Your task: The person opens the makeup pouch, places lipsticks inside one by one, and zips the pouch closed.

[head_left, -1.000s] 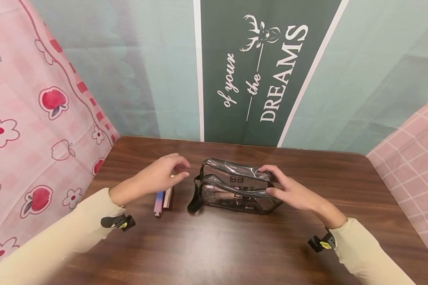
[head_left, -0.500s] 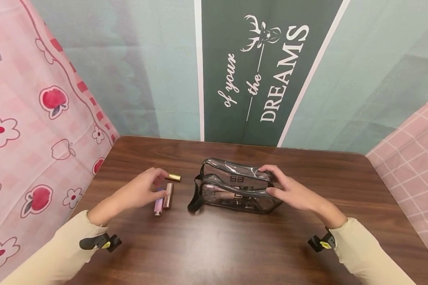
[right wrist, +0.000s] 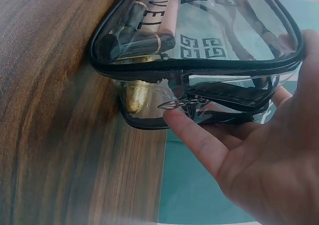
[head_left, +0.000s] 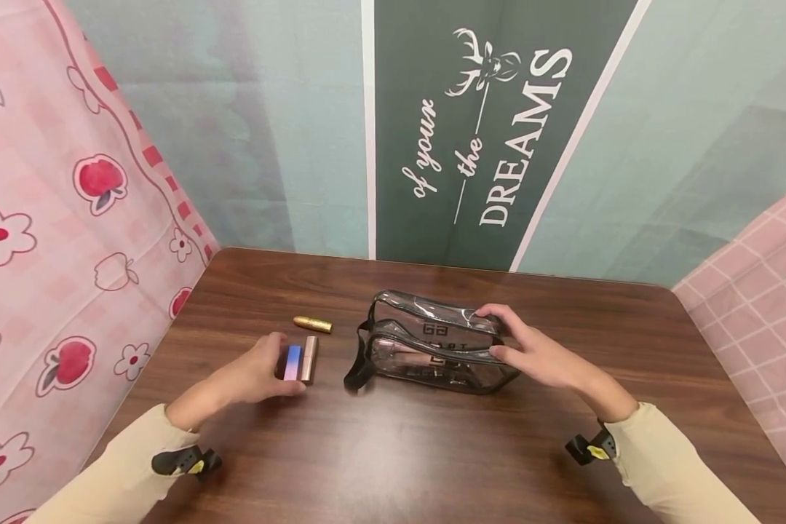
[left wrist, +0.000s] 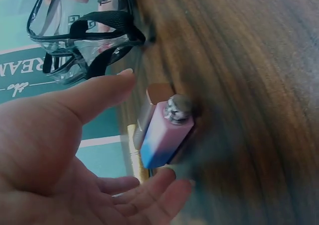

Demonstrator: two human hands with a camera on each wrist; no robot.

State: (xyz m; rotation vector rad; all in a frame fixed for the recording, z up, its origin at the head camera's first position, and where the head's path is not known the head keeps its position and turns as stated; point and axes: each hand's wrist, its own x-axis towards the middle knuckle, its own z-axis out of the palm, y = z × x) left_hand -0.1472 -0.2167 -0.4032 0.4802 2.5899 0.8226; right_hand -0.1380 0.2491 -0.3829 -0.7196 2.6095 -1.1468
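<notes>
The slim square-sided stick, shading from blue to pink with a silvery knob at its pink end [left wrist: 167,135], lies on the dark brown wood-grain bench [head_left: 393,466] between the thumb and other fingers of the left hand [head_left: 255,371], the nearer hand; its long axis runs roughly away from the person, blue end farther off. The thumb is round at the near, pink end and the fingertips are on the outer left and far side; the left fingers are spread and bent but not closed on it, and I cannot tell whether any touches. Just to its right, nearly parallel, lies the glossy rose-gold tube [head_left: 310,356], while the gold bullet-shaped tube [head_left: 312,324] lies crosswise beyond both. Farther right is the clear plastic bag with black trim [head_left: 432,355], its mouth open and tubes inside; the right hand [head_left: 540,353] holds its far right end, thumb at the near edge and fingers curved over the far one. Compared with half a second ago, the left hand has moved toward the person: the gold tube now shows whole, and in the head view the thumb covers the pink end. The bag and right hand look unchanged.
</notes>
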